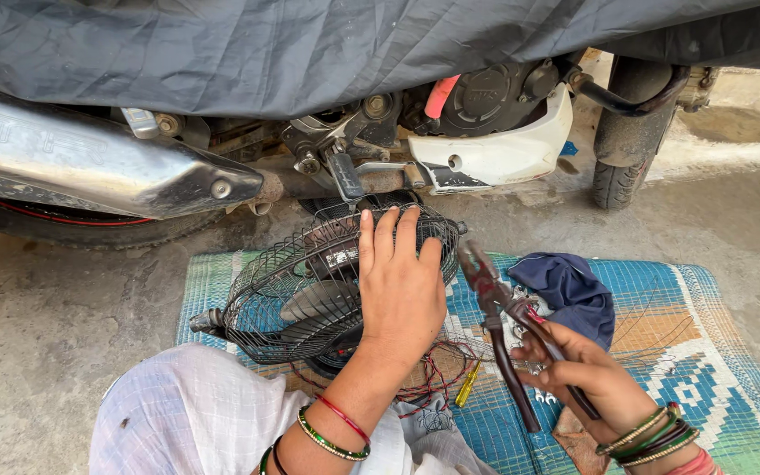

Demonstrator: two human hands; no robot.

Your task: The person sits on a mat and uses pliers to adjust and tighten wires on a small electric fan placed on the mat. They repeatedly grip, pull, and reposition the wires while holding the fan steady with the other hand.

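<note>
Black wire cage of a small fan (310,290) sat at the mat's (661,352) far left corner — the left hand (400,286) was pressed flat on top of it, fingers spread, not gripping anything. The right hand (587,374) had its grip clamped on the handles of red-and-black pliers (507,325), nose pointing up toward the fan. Some red wires (437,374) and a yellow screwdriver (467,383) lay between the hands, with a blue cloth (569,295) just behind the pliers. A covered motorbike (310,105) was parked beyond the mat.
</note>
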